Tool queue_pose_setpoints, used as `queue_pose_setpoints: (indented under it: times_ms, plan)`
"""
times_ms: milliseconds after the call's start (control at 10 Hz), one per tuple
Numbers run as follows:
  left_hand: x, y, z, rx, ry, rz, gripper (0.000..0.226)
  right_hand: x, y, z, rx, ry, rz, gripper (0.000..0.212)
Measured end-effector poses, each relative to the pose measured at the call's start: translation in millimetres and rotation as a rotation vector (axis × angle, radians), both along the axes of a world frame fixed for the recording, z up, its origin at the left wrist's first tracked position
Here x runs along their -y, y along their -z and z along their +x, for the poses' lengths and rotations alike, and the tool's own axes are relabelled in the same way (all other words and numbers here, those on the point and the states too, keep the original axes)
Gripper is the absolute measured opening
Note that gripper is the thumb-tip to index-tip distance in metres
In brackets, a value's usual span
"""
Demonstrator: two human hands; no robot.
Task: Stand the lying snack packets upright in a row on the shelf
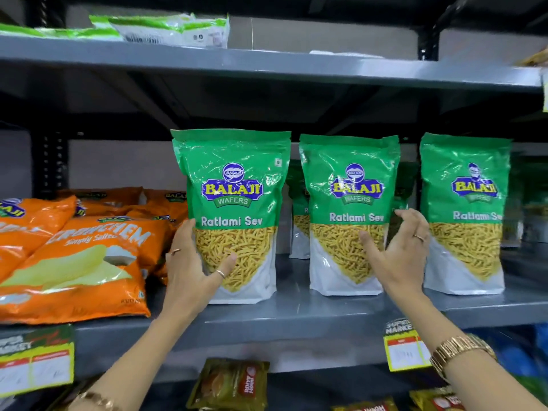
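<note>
Left hand (197, 262): clamped on the lower left edge of the leftmost green Ratlami Sev packet (234, 212), fingers behind the side, thumb across the clear window; rings on two fingers, bracelet at the wrist. Right hand (397, 250): spread apart, palm turned left, placed just beside the right edge of the middle green packet (350, 209), thumb in front of its clear window; actual contact with the pouch cannot be told. Ring on one finger, gold watch (459, 351) on the right wrist. Both front packets upright on the grey shelf (296, 318), bases flat on the shelf, a narrow gap between them. Third green packet (464, 212) upright further right, apart from the middle one, slightly blurred. More green pouches (298, 221) upright behind the front row, partly hidden. Left of the gripped packet: orange chip bags (74, 262) lying flat and overlapped in a pile on the same shelf, the nearest printed "Simply Salted". Front lip of the shelf: price tags, one at far left (35, 360), one below the right forearm (403, 345); print too blurred to read. Upper shelf (267, 65): white-and-green packets (166, 29) lying flat. Lower level: olive-yellow sachets (231, 384) with red labels, partly cut off by the frame edge.
</note>
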State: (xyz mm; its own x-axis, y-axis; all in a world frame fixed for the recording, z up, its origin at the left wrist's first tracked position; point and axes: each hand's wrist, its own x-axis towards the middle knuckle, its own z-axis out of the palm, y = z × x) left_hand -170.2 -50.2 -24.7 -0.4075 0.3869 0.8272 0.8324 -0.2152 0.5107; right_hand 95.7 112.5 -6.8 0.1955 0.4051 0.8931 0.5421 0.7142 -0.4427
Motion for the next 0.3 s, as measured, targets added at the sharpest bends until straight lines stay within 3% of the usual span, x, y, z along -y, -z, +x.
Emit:
queue_pose_setpoints:
  times_ms: [100,300]
  plan:
    - [0.6,4.5,26.0,-0.183,-0.260,-0.063,0.094,-1.2,1.5,8.8,0.055,-0.042,-0.039,0.072]
    - [-9.8,13.7,93.6,-0.308,-0.347,-0.105,0.086,1.8,12.9,30.3,0.226,-0.135,-0.002,0.078]
